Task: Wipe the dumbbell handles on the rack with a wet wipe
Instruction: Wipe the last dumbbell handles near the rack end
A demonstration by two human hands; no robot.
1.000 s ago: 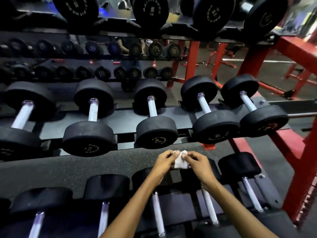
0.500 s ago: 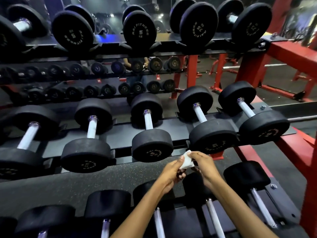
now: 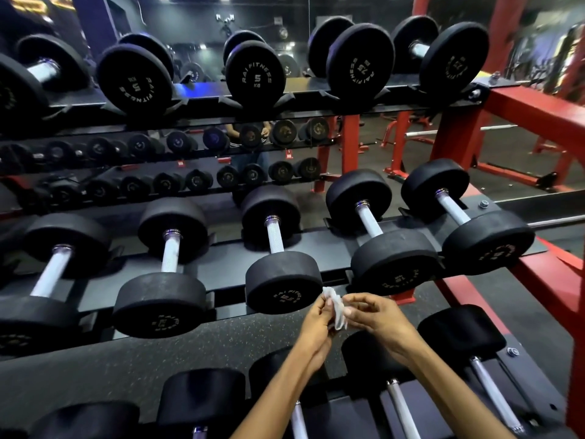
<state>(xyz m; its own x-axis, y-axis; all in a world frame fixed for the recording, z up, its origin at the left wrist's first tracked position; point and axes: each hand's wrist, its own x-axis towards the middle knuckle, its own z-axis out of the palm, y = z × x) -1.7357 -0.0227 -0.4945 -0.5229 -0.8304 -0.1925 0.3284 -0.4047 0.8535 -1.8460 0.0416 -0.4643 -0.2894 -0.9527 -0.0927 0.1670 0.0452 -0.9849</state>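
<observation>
Both hands meet in front of the middle rack tier. Left hand (image 3: 317,323) and right hand (image 3: 378,318) each pinch the white wet wipe (image 3: 336,308) betw. fingertips; its lower part is hidden, prob. crumpled. Bottom-tier dumbbell handles (image 3: 401,407) are cut off by the frame edge.

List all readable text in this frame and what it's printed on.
"RAI FITNESS 5 KG": end face of the top-shelf middle dumbbell.
"RAI FITNESS": end face of the middle-shelf dumbbell just above the hands; its number is blurred.
Other dumbbell end faces carry similar rings of print, too blurred or tilted to read.
</observation>
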